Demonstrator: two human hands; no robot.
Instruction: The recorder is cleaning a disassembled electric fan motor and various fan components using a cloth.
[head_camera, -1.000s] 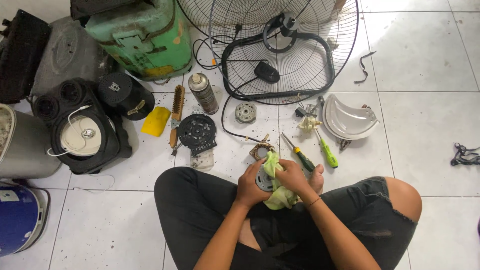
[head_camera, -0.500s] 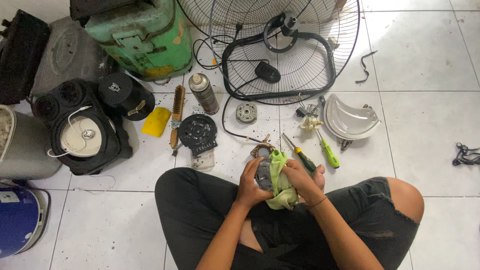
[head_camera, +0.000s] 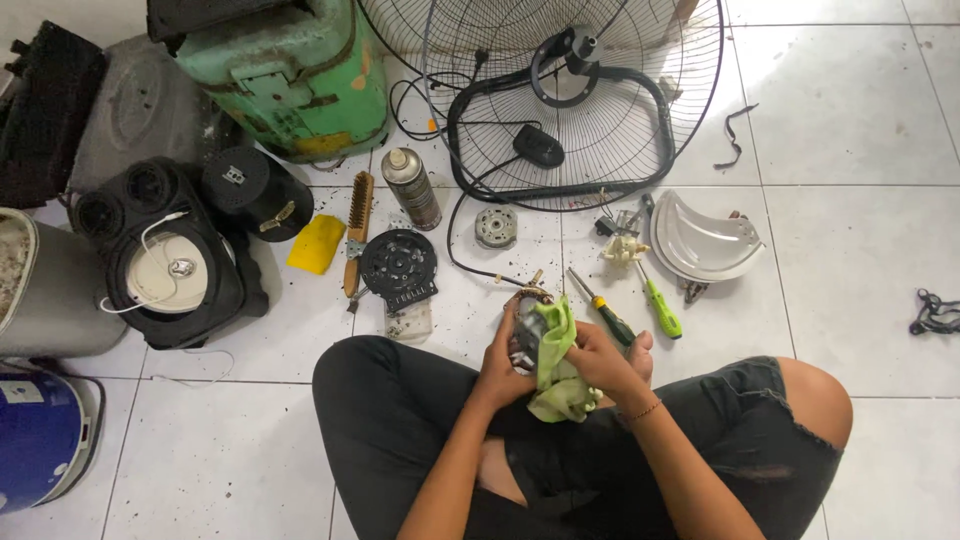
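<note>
I sit cross-legged on the tiled floor. My left hand (head_camera: 502, 362) holds a small fan motor (head_camera: 527, 322) with copper windings showing at its top. My right hand (head_camera: 598, 361) presses a pale green cloth (head_camera: 553, 360) against the motor's side. The cloth hangs down over my lap. Just past my hands lie two screwdrivers (head_camera: 604, 311), one dark-handled and one bright green (head_camera: 660, 308).
A large wire fan guard (head_camera: 640, 110) with a black cable lies ahead. Nearby are a spray can (head_camera: 411, 188), a wire brush (head_camera: 357, 232), a round black part (head_camera: 399, 264), a yellow cloth (head_camera: 315, 243), a white curved cover (head_camera: 702, 240), a green machine (head_camera: 290, 80), and black speakers (head_camera: 170, 260) to the left.
My hands have shifted a little on the motor, and the green cloth has been rubbed upward along its side. Everything on the floor stays put.
</note>
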